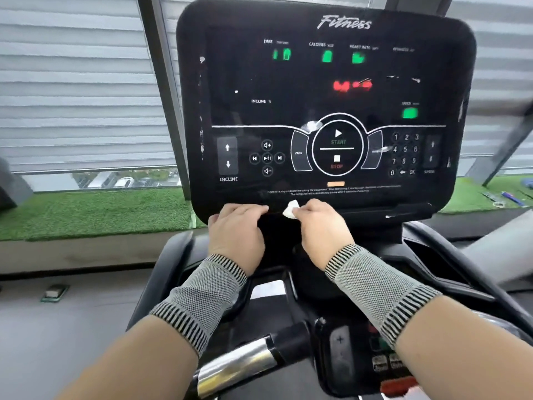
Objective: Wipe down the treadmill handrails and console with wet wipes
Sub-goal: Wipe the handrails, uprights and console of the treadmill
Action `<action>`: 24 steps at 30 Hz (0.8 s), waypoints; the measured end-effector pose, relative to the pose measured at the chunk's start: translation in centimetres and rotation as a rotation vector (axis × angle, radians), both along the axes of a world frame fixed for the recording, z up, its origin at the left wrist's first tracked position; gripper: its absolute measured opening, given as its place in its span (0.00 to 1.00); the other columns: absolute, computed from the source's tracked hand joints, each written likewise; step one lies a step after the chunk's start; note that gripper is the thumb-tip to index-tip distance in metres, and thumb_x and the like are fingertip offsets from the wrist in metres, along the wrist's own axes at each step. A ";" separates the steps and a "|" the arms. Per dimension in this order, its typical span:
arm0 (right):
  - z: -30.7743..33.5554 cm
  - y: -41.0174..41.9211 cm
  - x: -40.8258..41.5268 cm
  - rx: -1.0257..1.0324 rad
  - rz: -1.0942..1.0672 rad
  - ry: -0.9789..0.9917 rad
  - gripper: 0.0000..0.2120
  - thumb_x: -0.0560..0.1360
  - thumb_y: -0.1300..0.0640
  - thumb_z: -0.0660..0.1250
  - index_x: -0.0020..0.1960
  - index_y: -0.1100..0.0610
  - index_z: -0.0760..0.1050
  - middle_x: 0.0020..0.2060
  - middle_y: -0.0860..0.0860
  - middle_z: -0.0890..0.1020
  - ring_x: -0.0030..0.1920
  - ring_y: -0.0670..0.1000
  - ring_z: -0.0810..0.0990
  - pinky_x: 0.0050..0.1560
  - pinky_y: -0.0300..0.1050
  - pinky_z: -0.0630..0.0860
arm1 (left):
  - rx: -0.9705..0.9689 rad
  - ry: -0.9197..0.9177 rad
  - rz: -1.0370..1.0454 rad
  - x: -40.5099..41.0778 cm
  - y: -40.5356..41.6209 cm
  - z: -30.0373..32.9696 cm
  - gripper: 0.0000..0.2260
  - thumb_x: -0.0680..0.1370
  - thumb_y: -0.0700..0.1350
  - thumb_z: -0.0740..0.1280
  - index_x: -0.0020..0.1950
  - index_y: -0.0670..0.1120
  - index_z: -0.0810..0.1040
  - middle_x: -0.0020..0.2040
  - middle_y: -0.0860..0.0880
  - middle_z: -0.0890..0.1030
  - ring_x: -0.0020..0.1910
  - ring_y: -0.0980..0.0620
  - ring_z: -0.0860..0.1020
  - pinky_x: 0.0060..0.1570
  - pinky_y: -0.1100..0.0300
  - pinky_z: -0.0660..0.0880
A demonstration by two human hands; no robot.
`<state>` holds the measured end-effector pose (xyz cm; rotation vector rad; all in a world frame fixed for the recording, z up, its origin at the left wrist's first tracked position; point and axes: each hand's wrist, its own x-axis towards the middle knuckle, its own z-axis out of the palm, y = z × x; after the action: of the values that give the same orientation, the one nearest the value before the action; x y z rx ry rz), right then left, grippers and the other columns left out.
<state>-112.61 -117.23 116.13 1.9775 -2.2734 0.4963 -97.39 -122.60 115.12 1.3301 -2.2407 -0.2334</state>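
Nearest the camera, at about six o'clock, a chrome-sleeved handrail (239,363) crosses under two forearms in grey knit wrist sleeves; neither hand touches it, and it looks not yet wiped. At nine o'clock from centre, the left hand (235,232) rests palm-down along the lower lip of the console (326,111), fingers lying together and flat, holding nothing; just to its right, the right hand (318,223) pinches a small bunched wet wipe (290,210) between thumb and fingertips, right at the console's bottom edge; the other fingers are curled under. Up at twelve o'clock the dark panel shows white smears near the START ring (337,144) and by the number keypad (405,154) at two o'clock. To do this step well, I would open the wipe to a flat pad; sweep in overlapping strokes from the left edge rightward; press lightly over the buttons so nothing triggers; brace with the left hand.
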 end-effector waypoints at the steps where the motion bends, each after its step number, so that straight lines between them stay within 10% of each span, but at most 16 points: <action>1: 0.2 0.1 -0.7 0.020 -0.032 0.031 0.14 0.75 0.64 0.61 0.60 0.57 0.75 0.53 0.51 0.74 0.55 0.52 0.73 0.55 0.44 0.74 | 0.005 0.000 -0.003 0.0 0.1 0.0 0.24 0.75 0.38 0.59 0.68 0.56 0.72 0.63 0.60 0.76 0.65 0.57 0.66 0.66 0.54 0.60; 12: -0.4 -0.6 3.2 -0.131 -0.068 -0.336 0.10 0.78 0.61 0.59 0.53 0.58 0.79 0.47 0.49 0.71 0.41 0.52 0.76 0.46 0.48 0.77 | -0.082 -0.191 0.016 -0.8 0.3 0.3 0.22 0.76 0.45 0.59 0.70 0.57 0.68 0.66 0.60 0.72 0.67 0.53 0.64 0.64 0.50 0.59; 24: -0.6 0.1 -0.5 -0.121 -0.143 -0.143 0.05 0.75 0.62 0.63 0.49 0.58 0.76 0.45 0.51 0.71 0.40 0.56 0.76 0.43 0.47 0.75 | -0.114 -0.142 0.034 -2.4 0.6 -0.4 0.27 0.74 0.41 0.62 0.73 0.53 0.65 0.62 0.57 0.75 0.64 0.51 0.68 0.59 0.51 0.57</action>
<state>-113.11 -117.10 115.56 1.7615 -2.3819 0.7626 -99.75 -121.98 114.69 1.3596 -2.3076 0.0011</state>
